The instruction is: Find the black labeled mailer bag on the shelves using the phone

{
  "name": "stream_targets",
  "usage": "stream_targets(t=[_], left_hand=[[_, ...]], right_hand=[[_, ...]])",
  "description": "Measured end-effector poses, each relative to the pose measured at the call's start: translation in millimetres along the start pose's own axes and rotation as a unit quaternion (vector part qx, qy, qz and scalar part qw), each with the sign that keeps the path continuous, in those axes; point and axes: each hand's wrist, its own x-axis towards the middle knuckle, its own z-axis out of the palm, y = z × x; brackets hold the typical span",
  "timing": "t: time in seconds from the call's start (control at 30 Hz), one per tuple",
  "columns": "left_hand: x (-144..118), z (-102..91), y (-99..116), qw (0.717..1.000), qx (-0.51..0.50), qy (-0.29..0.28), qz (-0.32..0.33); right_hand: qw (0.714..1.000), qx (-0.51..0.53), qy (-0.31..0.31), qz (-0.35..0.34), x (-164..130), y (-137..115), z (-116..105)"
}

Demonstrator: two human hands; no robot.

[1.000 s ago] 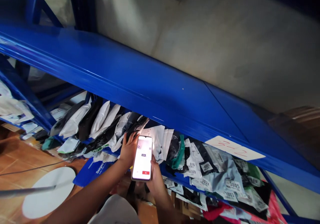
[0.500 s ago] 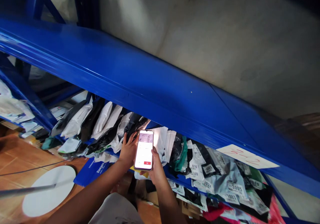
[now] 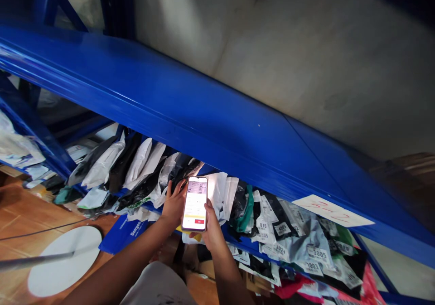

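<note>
Since a second ago the phone (image 3: 195, 204) has risen a little toward the shelf (image 3: 190, 110), and its screen, then mostly white, now shows a dark band at the top with lines of text under it; over the last half second almost nothing has shifted. Both hands sit close together around the phone in front of the row of bags. Fingers of the left hand (image 3: 173, 204) are curled along the phone's left edge, the thumb near its top corner, and the back of this hand is just beside the black bag (image 3: 181, 169). From below and from the right, the right hand (image 3: 211, 230) cups the phone, thumb resting by the lower right edge close to a red button on the screen. Held nearly upright, the phone faces the camera, and a bit of yellow shows under it between the hands. Behind it white and black bags (image 3: 136, 169) lean in a row on the lower shelf. To the right lie grey and black bags (image 3: 299, 237) with number labels such as 3005 and 4005. A paper tag (image 3: 331, 210) with red writing is stuck on the blue shelf beam. At lower left a white disc (image 3: 64, 262) lies on the floor (image 3: 20, 214).
</note>
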Motion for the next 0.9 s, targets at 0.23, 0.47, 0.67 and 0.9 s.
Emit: stream_targets(t=[0.23,0.47,0.67,0.9], left_hand=[[0.6,-7.8,3.3,1.000,-0.002,-0.028,-0.013],[1.9,-21.4,9.6,0.999,0.001,-0.049,-0.016],[0.7,-17.6,10.2,1.000,-0.006,-0.023,-0.010],[-0.3,-9.7,2.0,1.000,0.005,0.020,0.019]], right_hand=[[0.999,0.002,-0.049,-0.021,-10.5,-1.5,-4.1],[0.995,-0.005,-0.098,-0.035,-30.6,-6.6,-6.9],[0.995,0.006,-0.073,-0.071,-39.8,0.4,-15.2],[0.998,0.040,-0.026,-0.047,-70.4,-4.0,-39.3]])
